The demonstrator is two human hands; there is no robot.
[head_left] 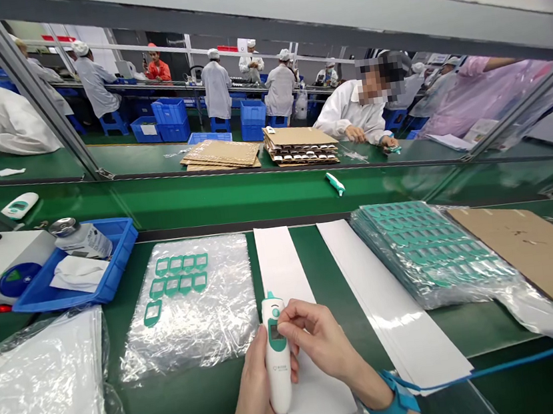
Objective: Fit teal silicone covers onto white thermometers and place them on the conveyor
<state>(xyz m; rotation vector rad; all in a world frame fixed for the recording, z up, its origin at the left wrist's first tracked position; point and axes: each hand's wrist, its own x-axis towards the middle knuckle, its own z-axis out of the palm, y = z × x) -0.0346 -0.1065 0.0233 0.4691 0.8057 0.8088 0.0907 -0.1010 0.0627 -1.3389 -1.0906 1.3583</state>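
Observation:
A white and green handheld thermometer [280, 388] stands nearly upright in front of me, its small dark screen facing me. My left hand [252, 388] is wrapped round its body from the left. At the right edge of the screen, the thumb and forefinger of my right hand [326, 345] are pinched together. Whatever may be between those fingertips is too small to make out. A blue wrist strap [394, 401] circles my right wrist. Behind the thermometer lies a white paper strip [282, 253]. To the left, several green screen frames [185, 284] rest on a plastic-wrapped stack [231, 293].
White strips [390, 314] and bagged green frames [433, 248] lie right, beside cardboard [538, 249]. A blue tray [117, 263] holds a metal-topped bottle [81, 239]. Another thermometer [335, 183] lies on the green belt [235, 195]. Co-workers sit beyond the metal frame [34, 82].

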